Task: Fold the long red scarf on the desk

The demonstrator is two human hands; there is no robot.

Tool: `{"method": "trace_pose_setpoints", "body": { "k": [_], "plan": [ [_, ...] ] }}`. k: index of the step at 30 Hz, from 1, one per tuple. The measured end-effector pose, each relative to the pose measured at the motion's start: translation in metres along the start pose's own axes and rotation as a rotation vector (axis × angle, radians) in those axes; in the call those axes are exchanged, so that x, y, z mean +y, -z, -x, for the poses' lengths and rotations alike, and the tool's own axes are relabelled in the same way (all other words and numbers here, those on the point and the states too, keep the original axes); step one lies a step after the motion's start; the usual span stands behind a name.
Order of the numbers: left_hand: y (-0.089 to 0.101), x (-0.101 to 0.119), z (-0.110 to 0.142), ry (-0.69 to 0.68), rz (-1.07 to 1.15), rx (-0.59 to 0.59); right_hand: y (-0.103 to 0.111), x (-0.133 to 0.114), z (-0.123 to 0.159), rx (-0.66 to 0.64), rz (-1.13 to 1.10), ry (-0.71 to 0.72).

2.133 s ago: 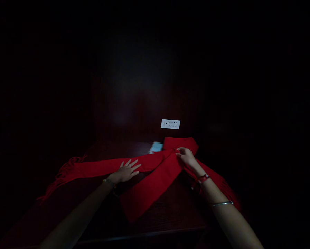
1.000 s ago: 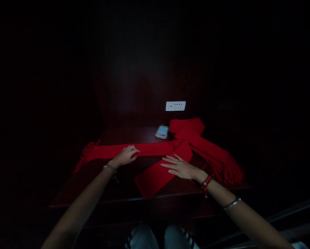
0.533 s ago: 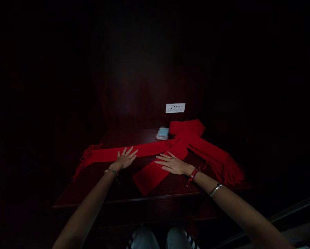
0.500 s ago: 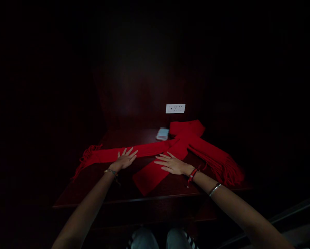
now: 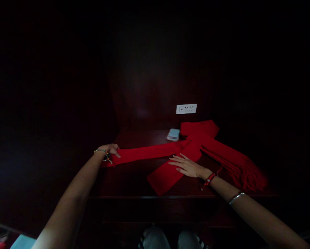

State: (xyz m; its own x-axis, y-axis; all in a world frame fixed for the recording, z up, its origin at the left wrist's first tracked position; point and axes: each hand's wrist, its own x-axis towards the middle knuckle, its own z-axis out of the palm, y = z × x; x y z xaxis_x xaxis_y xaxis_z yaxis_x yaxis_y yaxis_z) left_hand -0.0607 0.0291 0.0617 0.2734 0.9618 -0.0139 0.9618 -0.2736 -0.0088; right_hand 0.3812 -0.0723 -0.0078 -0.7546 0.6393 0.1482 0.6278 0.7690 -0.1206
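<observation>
1. left hand (image 5: 108,150) closed over the far left end of the red scarf (image 5: 155,152), at the counter's left edge; fringe hidden under the grip.
2. right hand (image 5: 188,166) laid flat and open, palm down, on the scarf's lower fold near the middle; nothing grasped.
3. long strip stretched left to right between the two hands, rising slightly toward a bundle (image 5: 199,128) at the back right.
4. fringed tail (image 5: 244,169) spread toward the right edge.
5. bare counter (image 5: 129,180) in front, near the front edge; small pale box (image 5: 172,135) and wall socket (image 5: 186,108) behind.
</observation>
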Motion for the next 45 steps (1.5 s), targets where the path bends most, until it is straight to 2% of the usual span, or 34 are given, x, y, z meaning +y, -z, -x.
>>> {"method": "trace_pose_setpoints", "body": {
  "k": [3, 4, 6, 8, 10, 12, 14, 16, 17, 19, 21, 22, 24, 27, 29, 31, 35, 38, 40, 43, 45],
  "plan": [
    [0.023, 0.014, -0.009, 0.016, -0.032, -0.092, -0.003, 0.000, 0.001, 0.025, -0.007, -0.021],
    [0.033, 0.023, -0.011, 0.017, -0.051, -0.071, -0.004, 0.001, 0.001, 0.032, -0.011, -0.025],
    [0.051, 0.050, -0.010, 0.020, -0.119, 0.068, -0.006, 0.002, 0.002, 0.046, -0.013, -0.033],
    [0.060, 0.089, -0.001, 0.052, -0.170, 0.196, -0.007, 0.002, 0.002, 0.062, -0.004, -0.044],
    [0.053, 0.137, 0.013, 0.051, -0.170, 0.312, -0.008, 0.000, 0.002, 0.083, 0.014, -0.052],
    [0.032, 0.185, 0.027, 0.005, -0.156, 0.315, -0.009, -0.003, 0.003, 0.115, 0.032, -0.063],
    [0.005, 0.222, 0.038, -0.098, -0.070, 0.202, -0.011, -0.009, 0.005, 0.153, 0.039, -0.084],
    [-0.015, 0.239, 0.043, -0.177, -0.012, 0.101, -0.014, -0.014, 0.010, 0.213, 0.039, -0.136],
    [-0.020, 0.240, 0.042, -0.220, 0.027, 0.074, -0.017, -0.016, 0.012, 0.264, 0.041, -0.189],
    [-0.021, 0.228, 0.035, -0.306, 0.150, 0.079, -0.021, -0.016, 0.016, 0.425, 0.040, -0.365],
    [-0.016, 0.205, 0.023, -0.338, 0.281, 0.146, -0.025, -0.010, 0.017, 0.611, 0.005, -0.591],
    [-0.014, 0.193, 0.015, -0.306, 0.289, 0.197, -0.026, -0.004, 0.016, 0.680, -0.030, -0.699],
    [-0.014, 0.174, -0.001, -0.176, 0.251, 0.225, -0.026, 0.010, 0.011, 0.745, -0.112, -0.880],
    [-0.024, 0.162, -0.025, -0.084, 0.221, 0.170, -0.024, 0.034, 0.003, 0.701, -0.158, -1.031],
    [-0.031, 0.162, -0.038, -0.068, 0.216, 0.123, -0.025, 0.047, -0.001, 0.632, -0.120, -1.022],
    [-0.036, 0.160, -0.044, -0.050, 0.212, 0.089, -0.028, 0.056, -0.003, 0.611, -0.056, -0.955],
    [-0.043, 0.134, -0.032, 0.079, 0.197, 0.083, -0.036, 0.055, -0.017, 0.652, 0.014, -0.829],
    [-0.050, 0.107, -0.010, 0.273, 0.177, 0.118, -0.040, 0.045, -0.050, 0.575, -0.036, -0.777],
    [-0.054, 0.097, 0.000, 0.386, 0.163, 0.170, -0.040, 0.039, -0.079, 0.547, -0.047, -0.730],
    [-0.059, 0.097, 0.002, 0.444, 0.154, 0.240, -0.038, 0.043, -0.114, 0.602, 0.018, -0.646],
    [-0.061, 0.101, -0.004, 0.455, 0.156, 0.273, -0.037, 0.054, -0.125, 0.673, 0.059, -0.627]
  ]
}}
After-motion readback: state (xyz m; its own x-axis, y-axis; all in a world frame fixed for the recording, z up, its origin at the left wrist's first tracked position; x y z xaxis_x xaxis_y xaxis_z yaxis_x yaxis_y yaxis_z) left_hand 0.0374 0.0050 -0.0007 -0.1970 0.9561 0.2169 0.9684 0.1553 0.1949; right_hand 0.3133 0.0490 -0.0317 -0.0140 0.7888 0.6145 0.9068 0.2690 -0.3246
